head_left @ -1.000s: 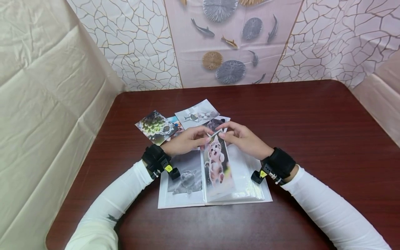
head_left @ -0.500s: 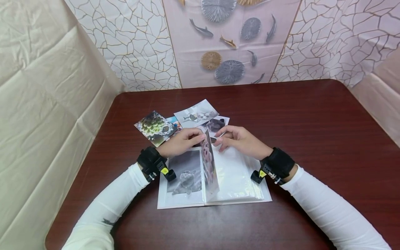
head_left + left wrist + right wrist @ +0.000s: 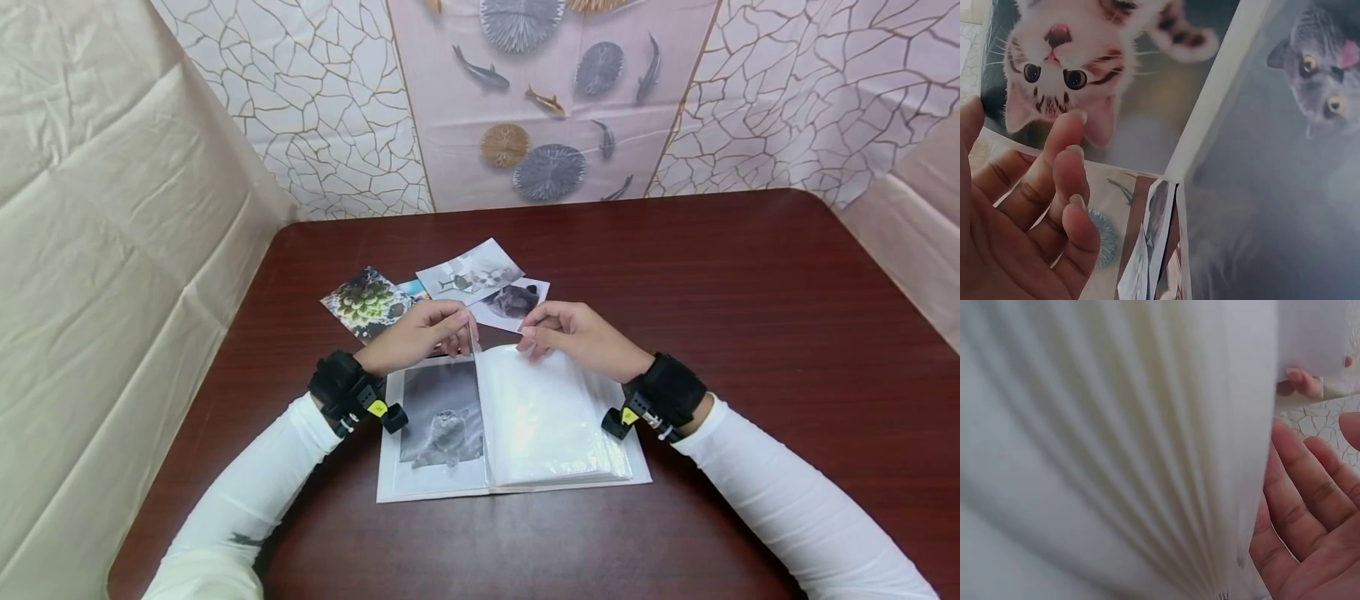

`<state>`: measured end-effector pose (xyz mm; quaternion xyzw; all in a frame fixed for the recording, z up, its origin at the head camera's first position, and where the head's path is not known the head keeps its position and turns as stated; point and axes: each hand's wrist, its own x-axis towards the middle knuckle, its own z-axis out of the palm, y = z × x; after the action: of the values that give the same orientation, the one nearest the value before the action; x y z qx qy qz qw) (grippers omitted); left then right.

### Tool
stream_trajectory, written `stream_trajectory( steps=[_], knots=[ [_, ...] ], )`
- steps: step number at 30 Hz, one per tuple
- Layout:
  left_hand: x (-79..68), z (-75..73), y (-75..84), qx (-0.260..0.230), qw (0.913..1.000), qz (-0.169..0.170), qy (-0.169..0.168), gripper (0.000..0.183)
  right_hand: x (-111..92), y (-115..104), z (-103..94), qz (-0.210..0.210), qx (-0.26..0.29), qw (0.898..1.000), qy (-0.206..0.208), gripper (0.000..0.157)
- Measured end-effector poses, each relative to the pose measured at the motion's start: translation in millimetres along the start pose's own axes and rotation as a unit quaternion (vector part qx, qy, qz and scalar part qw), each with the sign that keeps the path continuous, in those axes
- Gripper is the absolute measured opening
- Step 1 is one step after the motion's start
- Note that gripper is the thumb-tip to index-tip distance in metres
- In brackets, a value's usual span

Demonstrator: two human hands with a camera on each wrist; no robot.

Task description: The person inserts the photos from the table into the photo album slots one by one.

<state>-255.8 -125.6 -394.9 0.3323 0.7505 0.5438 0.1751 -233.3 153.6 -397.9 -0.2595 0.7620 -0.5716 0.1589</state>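
Observation:
A photo album (image 3: 555, 417) lies spread on the table. My left hand (image 3: 420, 333) pinches the top edge of one upright album page between thumb and fingers; head-on it shows as a thin line. The left wrist view shows that page (image 3: 1166, 106) carrying a kitten photo, the fingertips over its edge. Flat on the left side is a grey cat photo (image 3: 442, 417). My right hand (image 3: 577, 333) hovers at the top edge of the white sleeves on the right, fingers loosely bent, thumb apart from them. In the right wrist view its fingertips are partly hidden behind the blurred pages (image 3: 1116, 456).
Beyond the album lie loose photos: a green succulent (image 3: 367, 302), a pale print with a glass-like shape (image 3: 471, 272) and a dark animal print (image 3: 512, 302). Another is mostly covered. The dark red tabletop (image 3: 712, 283) runs back to a patterned cloth wall (image 3: 510, 100).
The left hand has swung the kitten page from leaning right to upright, moving left with it. The right hand has let go of that page and stays near the sleeves' top edge.

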Motion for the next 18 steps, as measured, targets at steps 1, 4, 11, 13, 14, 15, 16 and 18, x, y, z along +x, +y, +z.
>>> stream_trajectory(
  steps=[1, 4, 11, 13, 14, 15, 16, 18],
  knots=[
    [-0.8, -0.4, -0.4, 0.001, 1.0, -0.002, 0.0, 0.039, 0, 0, -0.1, 0.001, -0.003, 1.0, 0.0, 0.03],
    [-4.4, -2.8, -1.3, 0.007, 0.9999, -0.007, 0.006, 0.036, 0, 0, -0.2, 0.005, -0.01, 1.0, 0.001, 0.03],
    [-15.0, -12.4, -5.7, 0.028, 0.9989, -0.029, 0.023, 0.033, 0, 0, -1.3, 0.018, -0.018, 1.0, -0.012, 0.032],
    [-18.2, -14.7, -6.9, 0.041, 0.9981, -0.038, 0.024, 0.033, 0, 1, -1.6, 0.024, -0.023, 0.999, -0.018, 0.031],
    [-19.6, -15.8, -7.3, 0.048, 0.9977, -0.042, 0.024, 0.033, -1, 1, -1.8, 0.026, -0.025, 0.999, -0.021, 0.031],
    [-20.7, -16.8, -8.0, 0.055, 0.9972, -0.045, 0.024, 0.032, -1, 1, -1.7, 0.029, -0.026, 0.999, -0.022, 0.031],
    [-21.8, -17.8, -8.4, 0.06, 0.9967, -0.049, 0.024, 0.032, -1, 1, -1.7, 0.031, -0.028, 0.999, -0.023, 0.03],
    [-23.4, -19.5, -9.0, 0.063, 0.9963, -0.055, 0.021, 0.032, -1, 1, -2.0, 0.033, -0.029, 0.999, -0.025, 0.03]
  ],
)
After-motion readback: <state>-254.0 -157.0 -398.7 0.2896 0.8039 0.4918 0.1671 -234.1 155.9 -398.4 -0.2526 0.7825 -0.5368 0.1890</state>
